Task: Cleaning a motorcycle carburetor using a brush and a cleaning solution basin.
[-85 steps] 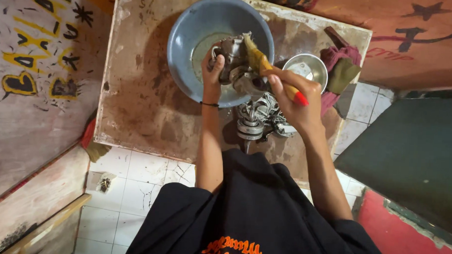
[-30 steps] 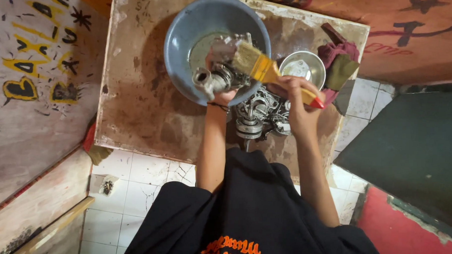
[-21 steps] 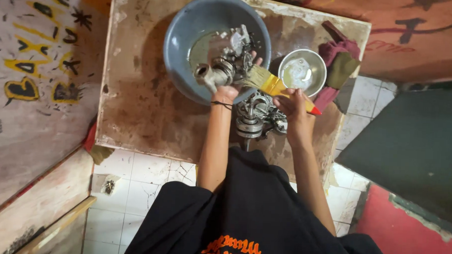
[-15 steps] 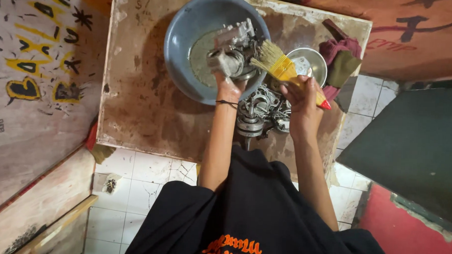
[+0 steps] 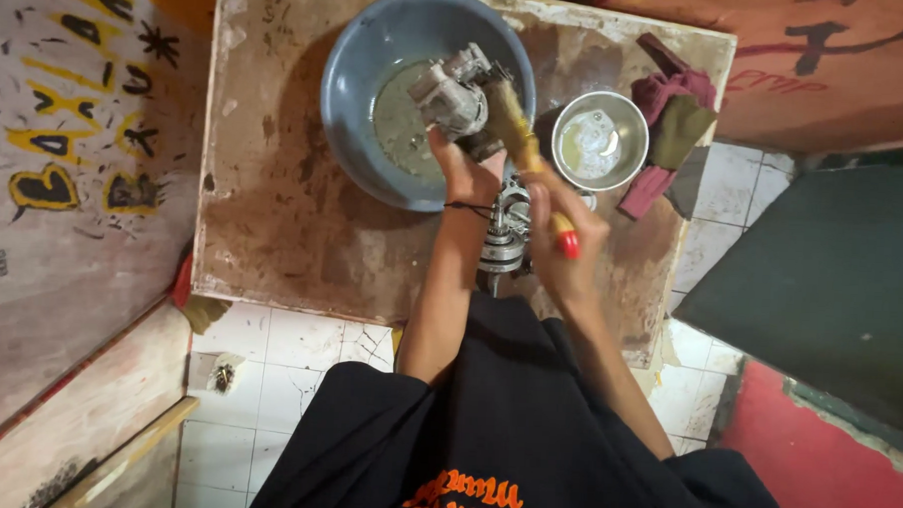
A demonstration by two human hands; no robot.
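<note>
Right hand (image 5: 562,246): grip clamped on paintbrush (image 5: 520,146), red handle tip sticking out below the fist. Left hand (image 5: 466,172): grip clamped on grey metal engine part (image 5: 455,92), held over blue basin (image 5: 362,81) on the counter (image 5: 273,218). More metal parts (image 5: 504,236) between the forearms. Farther back: steel bowl (image 5: 594,141), maroon rag (image 5: 677,107).
</note>
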